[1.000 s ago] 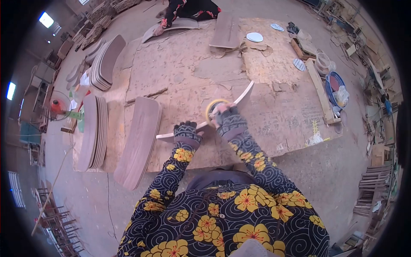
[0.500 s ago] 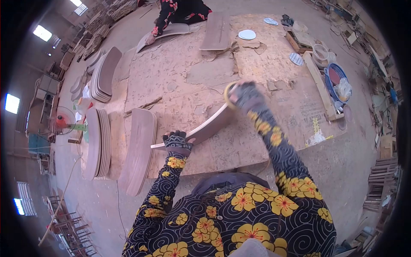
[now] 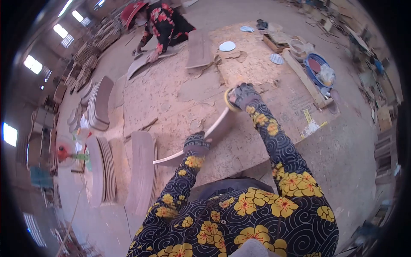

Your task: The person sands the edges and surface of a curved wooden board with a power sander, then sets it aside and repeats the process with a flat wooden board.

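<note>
A curved wooden board (image 3: pixel 220 127) stands on its long edge on the worktable in front of me, its pale edge facing up. My left hand (image 3: pixel 197 142), in a fingerless patterned glove, grips the board near its middle. My right hand (image 3: pixel 242 95), gloved too, holds a round yellow-rimmed pad (image 3: pixel 231 100) against the board's far right end. To the left, a stack of curved boards (image 3: pixel 142 167) lies close to the held board's left end.
More curved boards are stacked at the left (image 3: pixel 102 171) and back left (image 3: pixel 100 103). Across the table (image 3: pixel 158 103) a co-worker (image 3: pixel 165 25) bends over another board. A blue basin (image 3: pixel 317 70) and wooden frame (image 3: pixel 306 79) are at the right.
My left hand has moved right along the board, from near its left end toward the middle. The head view has shifted, showing more of the co-worker. My right hand keeps the pad at the far end.
</note>
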Demonstrator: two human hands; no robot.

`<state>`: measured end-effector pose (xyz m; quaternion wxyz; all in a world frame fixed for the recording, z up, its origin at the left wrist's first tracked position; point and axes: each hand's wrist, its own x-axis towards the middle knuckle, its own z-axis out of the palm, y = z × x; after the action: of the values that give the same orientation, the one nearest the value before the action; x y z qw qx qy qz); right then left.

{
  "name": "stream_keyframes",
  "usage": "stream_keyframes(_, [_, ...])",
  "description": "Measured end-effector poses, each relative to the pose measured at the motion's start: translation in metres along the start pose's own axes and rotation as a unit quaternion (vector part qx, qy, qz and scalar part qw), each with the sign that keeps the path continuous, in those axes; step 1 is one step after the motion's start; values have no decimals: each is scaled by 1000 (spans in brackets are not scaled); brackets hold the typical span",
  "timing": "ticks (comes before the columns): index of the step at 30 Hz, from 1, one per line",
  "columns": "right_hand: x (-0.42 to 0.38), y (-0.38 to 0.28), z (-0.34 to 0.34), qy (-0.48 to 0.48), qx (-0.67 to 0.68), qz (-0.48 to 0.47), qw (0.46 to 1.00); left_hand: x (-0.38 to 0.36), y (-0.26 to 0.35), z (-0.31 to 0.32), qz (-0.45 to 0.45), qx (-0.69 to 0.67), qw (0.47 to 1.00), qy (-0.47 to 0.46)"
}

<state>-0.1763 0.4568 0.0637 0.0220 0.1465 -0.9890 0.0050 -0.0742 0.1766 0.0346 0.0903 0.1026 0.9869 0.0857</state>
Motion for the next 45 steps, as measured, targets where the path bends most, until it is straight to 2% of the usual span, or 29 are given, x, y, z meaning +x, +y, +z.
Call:
stream_keyframes(3, [-84,-20,-34,-2,122,69,990,-19,5,-11,97,2,994,-44])
stream_keyframes(4, [-118,-33,-42,13,115,95,989,-23,7,-8,134,2,989,-55])
stream_keyframes(5, [-150,-50,-49,28,107,123,986,-25,4,0,191,-6,982,-6])
stream_keyframes(8, [-229,-107,-52,108,148,254,950,-25,9,6,396,9,916,65])
stream_keyframes(9, [-248,-124,-50,144,169,303,927,-25,19,1,446,25,893,59])
stream_keyframes(12, [-284,-159,-37,170,143,356,908,-7,33,6,553,84,829,12])
stream_keyframes(13, [-291,-165,-31,152,134,386,900,4,35,10,584,105,805,4])
stream_keyframes(16, [-300,-172,-10,173,111,435,877,23,49,10,581,176,794,-26])
stream_keyframes(17, [-303,-173,-9,179,119,436,874,24,59,9,565,182,802,-62])
stream_keyframes(20, [-301,-175,-10,121,145,463,866,14,89,12,565,155,802,-111])
stream_keyframes(21, [-299,-175,-17,92,162,477,859,3,107,14,546,185,806,-134])
stream_keyframes(24, [-292,-168,-16,77,144,510,845,0,122,36,519,200,816,-159])
stream_keyframes(25, [-294,-159,-23,55,171,536,825,-7,126,22,514,225,808,-180])
stream_keyframes(27, [-301,-130,-39,9,224,579,784,-13,117,24,509,204,819,-167])
stream_keyframes(30, [-350,-80,10,20,59,378,924,-15,114,22,488,210,831,-164])
stream_keyframes(33, [-367,-47,45,17,189,507,841,-15,122,25,465,223,841,-167])
stream_keyframes(36, [-350,-78,-7,95,196,504,836,-12,113,33,489,196,840,-131])
stream_keyframes(39, [-314,-97,-27,-29,176,401,898,-17,122,27,465,202,850,-147])
stream_keyframes(42, [-305,-81,-7,-61,236,470,848,-9,108,39,500,155,846,-97])
stream_keyframes(45, [-358,-80,2,207,303,492,789,-6,106,50,499,169,846,-84])
